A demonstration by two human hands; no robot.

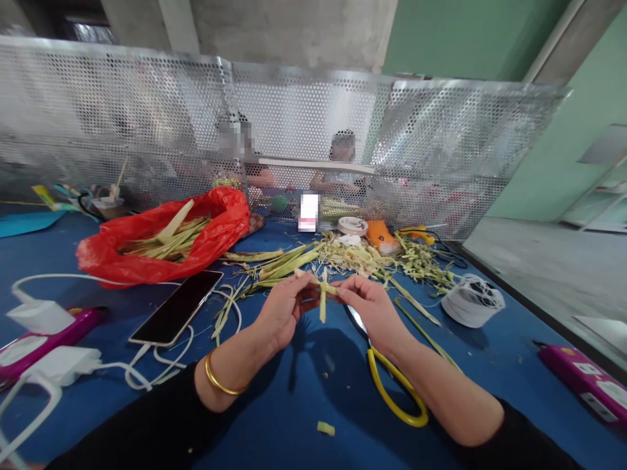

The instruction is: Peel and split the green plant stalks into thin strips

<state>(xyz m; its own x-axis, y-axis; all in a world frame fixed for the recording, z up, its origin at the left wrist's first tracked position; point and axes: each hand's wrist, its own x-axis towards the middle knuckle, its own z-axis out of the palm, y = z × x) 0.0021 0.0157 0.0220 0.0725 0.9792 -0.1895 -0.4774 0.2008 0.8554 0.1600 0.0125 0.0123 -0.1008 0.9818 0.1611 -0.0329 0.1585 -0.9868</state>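
A small cross-shaped piece of folded pale husk (323, 292) is held up over the blue table, one strip pointing down and others to the sides and up. My left hand (284, 307) pinches its left end between thumb and fingers. On the opposite side, the fingertips of my right hand (369, 303) grip the right end. Scissors with yellow handles (396, 388) lie partly under my right hand and forearm. Behind both hands spread long husk strips (289, 261) and a pile of shredded bits (350, 256).
A red plastic bag (215, 225) of husks, a phone (179, 310) and white cables lie left. White string (473, 301), a tape roll (353, 226) and a purple device (585, 378) are right. Behind a perforated metal screen (304, 117) sit two people. A husk scrap (326, 428) lies in front.
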